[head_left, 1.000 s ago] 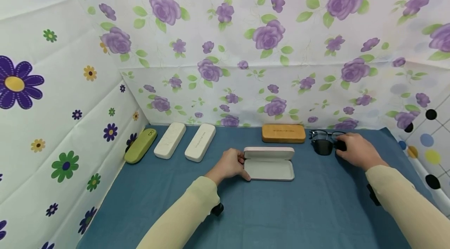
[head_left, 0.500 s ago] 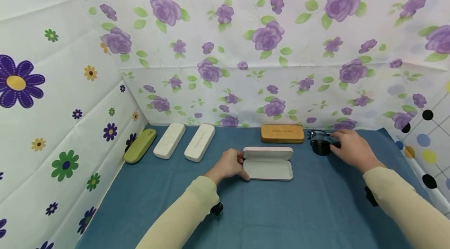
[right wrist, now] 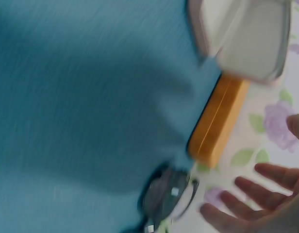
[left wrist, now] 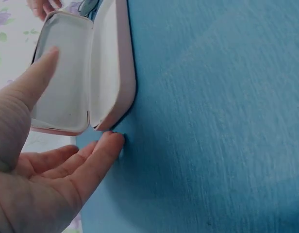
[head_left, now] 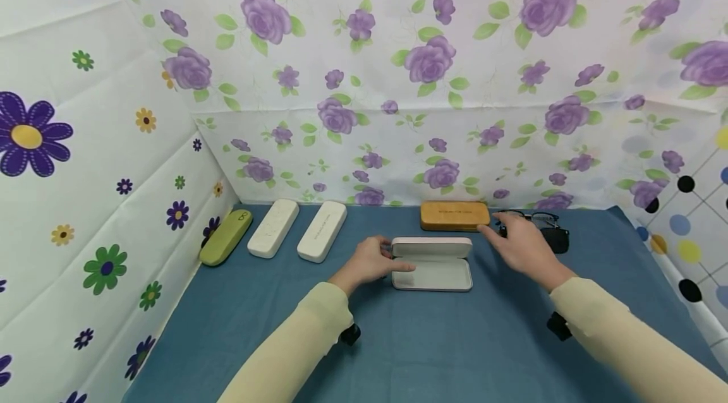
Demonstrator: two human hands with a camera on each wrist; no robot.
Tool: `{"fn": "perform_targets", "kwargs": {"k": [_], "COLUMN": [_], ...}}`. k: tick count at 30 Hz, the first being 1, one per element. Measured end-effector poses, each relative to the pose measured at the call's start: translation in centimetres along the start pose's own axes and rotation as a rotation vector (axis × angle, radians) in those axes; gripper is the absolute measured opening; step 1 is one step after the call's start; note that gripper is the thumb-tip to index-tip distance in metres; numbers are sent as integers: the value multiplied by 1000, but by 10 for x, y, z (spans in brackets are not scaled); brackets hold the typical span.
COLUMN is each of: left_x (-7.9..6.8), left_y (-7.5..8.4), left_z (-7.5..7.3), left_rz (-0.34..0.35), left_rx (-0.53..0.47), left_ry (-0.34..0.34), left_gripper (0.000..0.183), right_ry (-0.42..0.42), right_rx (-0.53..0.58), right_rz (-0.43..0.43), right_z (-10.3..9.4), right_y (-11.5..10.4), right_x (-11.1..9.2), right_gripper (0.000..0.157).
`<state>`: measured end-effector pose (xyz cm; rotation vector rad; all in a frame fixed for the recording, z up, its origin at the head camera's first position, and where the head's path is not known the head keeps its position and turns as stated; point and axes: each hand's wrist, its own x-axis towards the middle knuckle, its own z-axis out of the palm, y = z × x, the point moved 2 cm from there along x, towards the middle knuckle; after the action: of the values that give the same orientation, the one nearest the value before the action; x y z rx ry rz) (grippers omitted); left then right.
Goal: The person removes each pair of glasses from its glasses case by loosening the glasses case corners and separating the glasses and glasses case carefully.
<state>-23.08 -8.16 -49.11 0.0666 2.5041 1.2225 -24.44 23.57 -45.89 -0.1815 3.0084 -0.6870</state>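
A pale pink glasses case [head_left: 432, 275] lies open on the blue cloth, its light grey lining showing and its lid raised at the back. My left hand [head_left: 372, 262] is at the case's left end. Its thumb extends over the lining and its fingertips [left wrist: 113, 138] come right up to the case's edge. To the right, my right hand [head_left: 526, 245] hovers with spread fingers, holding nothing. It partly hides a pair of dark sunglasses [head_left: 556, 240] and, behind them, thin-framed eyeglasses [head_left: 545, 218]. Dark lenses [right wrist: 161, 194] also show in the right wrist view.
Behind the open case sits a closed orange-brown glasses case [head_left: 454, 216]. On the left lie two white cases [head_left: 323, 231] and a green case [head_left: 226, 237]. Flowered sheets [head_left: 341, 74] hang behind and at the left of the blue cloth [head_left: 432, 352].
My right hand has left the glasses and moved left toward the open case. My left thumb has lifted from the case's front corner to over its lining.
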Motion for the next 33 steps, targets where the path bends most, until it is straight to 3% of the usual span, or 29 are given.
{"fn": "perform_targets", "kwargs": {"k": [5,9,14,23,33], "left_x": [0,2,2,3,3], "left_y": [4,7,9,9,7], "left_z": [1,2,0,1,4], "left_rz": [-79,-124,-132,-146,-146], "left_rx": [-178,-308,-398,-404,-413], "left_ry": [0,-15,-38,-61,-57], "left_gripper": [99,89,75,69,62], "right_ry": [-119,-170,-256,-320,-356], "right_rx": [119,156,309,540,624], "right_rz": [81,109,200,289,304], "right_z": [14,24,34,48,56], "right_y": [-10,-17,-27,-32,-35], "right_x": [-3,-6,-8,-7,-11], "right_gripper": [96,96,101,98,93]}}
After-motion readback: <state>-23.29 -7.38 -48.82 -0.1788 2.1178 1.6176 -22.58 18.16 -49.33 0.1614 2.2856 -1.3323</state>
